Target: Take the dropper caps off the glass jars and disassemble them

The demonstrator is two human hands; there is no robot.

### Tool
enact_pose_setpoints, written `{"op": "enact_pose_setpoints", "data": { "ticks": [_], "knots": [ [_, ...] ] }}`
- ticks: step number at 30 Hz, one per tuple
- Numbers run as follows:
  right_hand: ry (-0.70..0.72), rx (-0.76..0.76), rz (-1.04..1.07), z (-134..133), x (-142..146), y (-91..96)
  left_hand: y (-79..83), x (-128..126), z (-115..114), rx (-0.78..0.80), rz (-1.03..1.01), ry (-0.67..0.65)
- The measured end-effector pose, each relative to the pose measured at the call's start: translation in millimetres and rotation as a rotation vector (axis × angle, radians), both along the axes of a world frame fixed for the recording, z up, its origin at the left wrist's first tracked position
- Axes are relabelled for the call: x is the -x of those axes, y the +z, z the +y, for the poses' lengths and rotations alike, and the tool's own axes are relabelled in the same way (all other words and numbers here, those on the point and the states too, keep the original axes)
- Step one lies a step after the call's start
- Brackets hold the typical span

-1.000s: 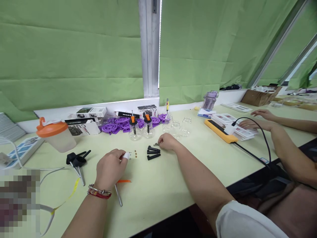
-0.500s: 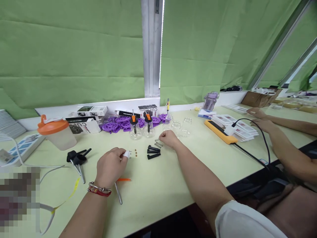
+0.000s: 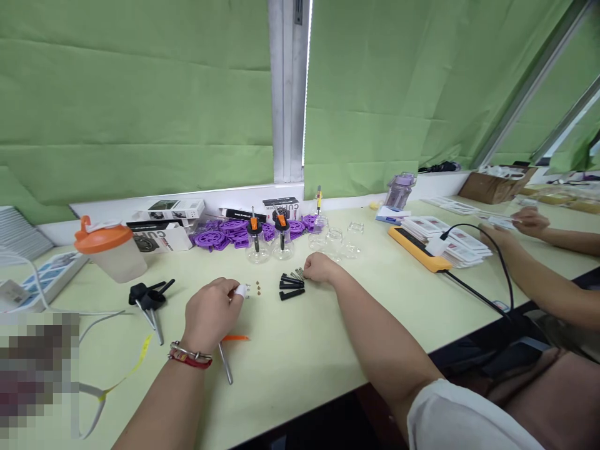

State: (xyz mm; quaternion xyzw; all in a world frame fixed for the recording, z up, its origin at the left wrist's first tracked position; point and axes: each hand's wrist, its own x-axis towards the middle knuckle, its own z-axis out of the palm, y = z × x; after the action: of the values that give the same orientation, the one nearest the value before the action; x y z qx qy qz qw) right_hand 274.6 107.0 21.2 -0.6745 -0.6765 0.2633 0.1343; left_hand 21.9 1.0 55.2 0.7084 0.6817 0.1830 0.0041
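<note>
My left hand (image 3: 209,314) rests on the pale green table (image 3: 300,350), fingers closed round a small white part (image 3: 241,290) that sticks out at the fingertips. Two tiny brown pieces (image 3: 257,287) lie just right of it. My right hand (image 3: 320,269) is curled, fingertips down on a small heap of metal springs (image 3: 297,274), beside three black plastic sticks (image 3: 291,286). What the right fingers pinch, if anything, is hidden. A metal rod (image 3: 225,364) and an orange strip (image 3: 234,338) lie under my left wrist.
Behind stand two glass bottles with orange-black caps (image 3: 268,240), empty glass bottles (image 3: 340,240), purple gear parts (image 3: 225,234) and boxes (image 3: 162,231). An orange-lidded jug (image 3: 110,247) and black clips (image 3: 147,297) sit left. Another person's hands (image 3: 520,225) handle cards near a yellow device (image 3: 415,247) at right.
My right hand lifted off to the right of the springs, then came back down onto them. My left hand barely moved. The other person's hands shifted to the right with a card.
</note>
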Motion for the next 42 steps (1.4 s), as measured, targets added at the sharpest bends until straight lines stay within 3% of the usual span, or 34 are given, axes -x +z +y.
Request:
{"op": "enact_pose_setpoints", "data": {
  "ticks": [6,12,16,19,22,25,27,31,37,42],
  "knots": [
    [0.039,0.016,0.084,-0.3,-0.6,-3.3,-0.5,1.4,2.0,-0.003,-0.003,0.019],
    [0.025,-0.103,0.132,2.4,-4.8,-8.9,11.7,17.4,-4.6,-0.085,-0.075,0.112],
    [0.024,-0.256,0.177,0.8,0.0,-7.0,21.4,29.3,-25.0,0.069,-0.027,0.185],
    [0.130,-0.281,0.292,-10.7,20.9,-4.0,13.9,29.8,-38.3,0.227,0.033,0.217],
    [0.339,-0.224,0.440,-32.8,58.4,-1.3,-1.7,24.5,-44.1,0.276,0.022,0.211],
    [0.519,-0.224,0.399,-58.1,99.2,1.0,-13.0,18.5,-45.5,0.269,0.029,0.211],
    [0.568,-0.242,0.317,-71.9,119.4,1.6,-16.4,16.4,-45.8,0.258,0.027,0.203],
    [0.494,-0.141,0.272,-85.5,133.5,-1.0,-19.9,18.2,-46.0,0.201,-0.013,0.151],
    [0.298,0.298,0.651,-86.8,122.1,-4.6,-26.5,23.9,-45.9,0.132,-0.201,0.075],
    [0.249,0.349,0.555,-91.8,117.2,-3.5,-29.3,23.1,-47.2,0.091,-0.144,-0.056]
  ]
}}
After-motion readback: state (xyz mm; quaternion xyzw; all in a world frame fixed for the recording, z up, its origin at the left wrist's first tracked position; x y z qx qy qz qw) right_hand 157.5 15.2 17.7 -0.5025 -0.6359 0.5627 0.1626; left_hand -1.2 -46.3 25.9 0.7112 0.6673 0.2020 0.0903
